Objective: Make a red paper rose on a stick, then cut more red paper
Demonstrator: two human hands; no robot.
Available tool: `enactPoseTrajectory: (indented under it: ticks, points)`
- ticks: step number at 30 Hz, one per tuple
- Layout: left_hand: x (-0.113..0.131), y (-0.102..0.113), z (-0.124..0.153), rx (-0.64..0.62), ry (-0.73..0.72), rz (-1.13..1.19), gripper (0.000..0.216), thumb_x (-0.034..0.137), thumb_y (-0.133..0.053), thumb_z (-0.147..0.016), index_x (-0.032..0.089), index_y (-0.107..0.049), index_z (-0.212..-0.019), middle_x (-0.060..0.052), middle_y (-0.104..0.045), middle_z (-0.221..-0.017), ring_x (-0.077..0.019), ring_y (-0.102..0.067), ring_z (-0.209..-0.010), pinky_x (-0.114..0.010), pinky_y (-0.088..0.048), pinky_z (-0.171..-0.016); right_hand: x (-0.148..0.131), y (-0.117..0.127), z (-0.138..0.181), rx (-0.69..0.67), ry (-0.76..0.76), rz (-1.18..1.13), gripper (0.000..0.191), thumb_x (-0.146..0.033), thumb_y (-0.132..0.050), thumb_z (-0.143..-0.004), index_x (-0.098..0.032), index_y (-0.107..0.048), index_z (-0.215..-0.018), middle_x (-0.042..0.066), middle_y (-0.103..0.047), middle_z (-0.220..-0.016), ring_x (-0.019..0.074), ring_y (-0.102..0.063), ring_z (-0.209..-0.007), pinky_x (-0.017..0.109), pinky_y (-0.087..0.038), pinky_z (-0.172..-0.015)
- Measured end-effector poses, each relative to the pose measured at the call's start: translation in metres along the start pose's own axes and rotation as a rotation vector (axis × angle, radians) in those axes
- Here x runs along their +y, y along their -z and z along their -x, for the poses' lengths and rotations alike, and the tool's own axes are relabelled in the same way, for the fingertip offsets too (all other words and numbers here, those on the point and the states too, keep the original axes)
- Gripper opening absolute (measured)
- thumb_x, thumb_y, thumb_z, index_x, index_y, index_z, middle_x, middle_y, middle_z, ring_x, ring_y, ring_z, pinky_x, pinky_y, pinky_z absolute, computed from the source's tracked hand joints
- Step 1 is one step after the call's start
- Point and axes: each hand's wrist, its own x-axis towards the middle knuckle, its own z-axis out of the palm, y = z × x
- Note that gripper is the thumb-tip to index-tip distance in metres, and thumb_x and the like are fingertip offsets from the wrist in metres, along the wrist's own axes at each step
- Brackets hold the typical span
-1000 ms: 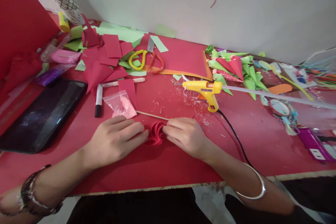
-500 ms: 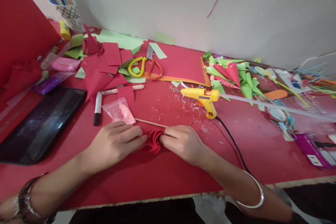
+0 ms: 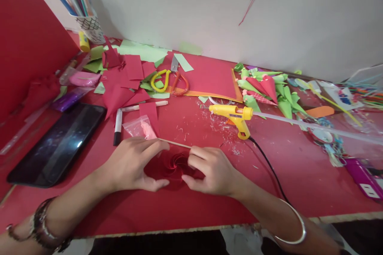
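The left hand (image 3: 134, 165) lies on the desk with its fingers and thumb spread apart in a curve. The forefinger reaches over the top of a red folded-paper rosette (image 3: 173, 163) and the thumb lies under its lower rim. The right hand (image 3: 209, 169) mirrors it from the other side, with fingers loosely curled at the rosette's right rim and the thumb pointing in below. Neither hand is clamped; both frame the rosette and touch only its rim. The rosette lies flat on the desk (image 3: 185, 211) between the two hands, near the middle of the front edge, its pleats swirling to a centre.

Just behind the fingertips a thin wooden skewer (image 3: 175, 143) lies along the desk, and its left end meets a small zip bag (image 3: 140, 126) with something pink inside. A black-and-white marker (image 3: 117, 126) lies left of the bag, and a dark tablet (image 3: 56, 145) lies towards the left edge.

Behind the right hand stands a yellow glue gun (image 3: 235, 114) with a clear glue stick (image 3: 314, 127) jutting towards the right edge — its black cord (image 3: 269, 167) runs to the front edge past the right wrist. Further back lie red paper scraps (image 3: 125, 79) and scissors (image 3: 170, 79). Green and red paper cones (image 3: 269, 85) are heaped towards the back right, and a pen cup (image 3: 89, 28) stands in the back left corner.
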Motion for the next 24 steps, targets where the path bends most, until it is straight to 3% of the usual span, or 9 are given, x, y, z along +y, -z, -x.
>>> enactPoseTrajectory:
  ticks: [4,8,14,24]
  points:
    - [0.0007,-0.0009,-0.0013,-0.118,0.01,-0.006,0.056,0.057,-0.059,-0.063,0.016,-0.048,-0.101,-0.005,-0.067,-0.081,-0.0202,-0.063,-0.066,-0.029,-0.045,-0.054,-0.0015,0.0016,0.0008,0.061,-0.048,-0.068,0.035,-0.052,-0.049,-0.073,-0.018,-0.047,-0.066,-0.001,-0.048,-0.063,0.0095,-0.041,-0.052,0.023,-0.032,-0.049]
    - [0.0012,-0.0028,-0.002,-0.166,0.003,0.012,0.055,0.057,-0.058,-0.066,0.017,-0.048,-0.102,-0.006,-0.067,-0.086,-0.0213,-0.063,-0.07,-0.03,-0.045,-0.059,-0.0007,0.0012,0.0027,0.004,-0.103,-0.126,0.047,-0.059,-0.053,-0.069,-0.017,-0.046,-0.088,0.001,-0.054,-0.077,0.0126,-0.05,-0.062,0.025,-0.038,-0.055]
    - [0.0026,-0.0028,0.0004,-0.177,0.038,0.049,0.05,0.059,-0.055,-0.068,0.016,-0.049,-0.092,-0.003,-0.064,-0.071,-0.0191,-0.06,-0.061,-0.029,-0.042,-0.053,0.0018,0.0012,0.0036,-0.064,-0.108,-0.137,0.049,-0.058,-0.056,-0.067,-0.017,-0.041,-0.09,0.003,-0.054,-0.083,0.0132,-0.05,-0.062,0.026,-0.038,-0.053]
    - [0.0064,-0.0034,0.0011,-0.207,0.073,0.1,0.039,0.042,-0.057,-0.075,0.02,-0.044,-0.104,-0.002,-0.065,-0.083,-0.0172,-0.061,-0.069,-0.027,-0.041,-0.058,0.0076,0.0021,0.0039,-0.142,-0.057,-0.267,0.046,-0.045,-0.062,-0.072,-0.016,-0.043,-0.101,0.006,-0.06,-0.09,0.0167,-0.058,-0.079,0.027,-0.043,-0.066]
